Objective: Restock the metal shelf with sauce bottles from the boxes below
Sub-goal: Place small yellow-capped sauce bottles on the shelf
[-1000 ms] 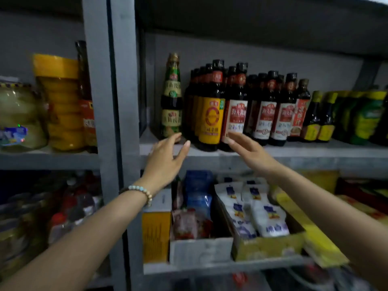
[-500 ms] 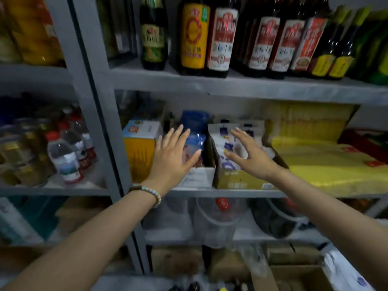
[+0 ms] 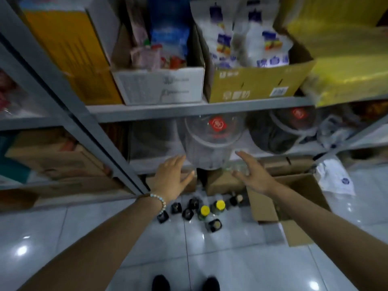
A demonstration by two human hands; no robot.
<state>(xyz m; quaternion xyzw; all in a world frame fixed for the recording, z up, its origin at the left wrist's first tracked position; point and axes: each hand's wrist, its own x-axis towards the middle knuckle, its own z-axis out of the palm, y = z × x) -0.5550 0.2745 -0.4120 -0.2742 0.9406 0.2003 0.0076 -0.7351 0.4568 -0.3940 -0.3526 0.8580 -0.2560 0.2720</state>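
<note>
Several sauce bottles (image 3: pixel 194 210) stand upright on the tiled floor in front of the metal shelf (image 3: pixel 199 109); most have dark caps, two have yellow caps (image 3: pixel 218 204). An open cardboard box (image 3: pixel 270 206) lies just right of them. My left hand (image 3: pixel 173 176), with a bead bracelet at the wrist, hovers above the bottles with fingers spread and holds nothing. My right hand (image 3: pixel 251 174) is also empty and spread, over the cardboard boxes at the shelf's foot. The shelf level with the stocked bottles is out of view.
A white box (image 3: pixel 161 87) and a tan box (image 3: pixel 258 85) of packets sit on the shelf level above my hands. Clear plastic jugs (image 3: pixel 214 141) fill the level below it. A white bag (image 3: pixel 333 179) lies on the floor at right. My shoes (image 3: pixel 184 283) show at the bottom.
My view has dropped from the bottle shelf down to the floor. Both hands came down with it, still empty, from the shelf edge to just above the floor bottles.
</note>
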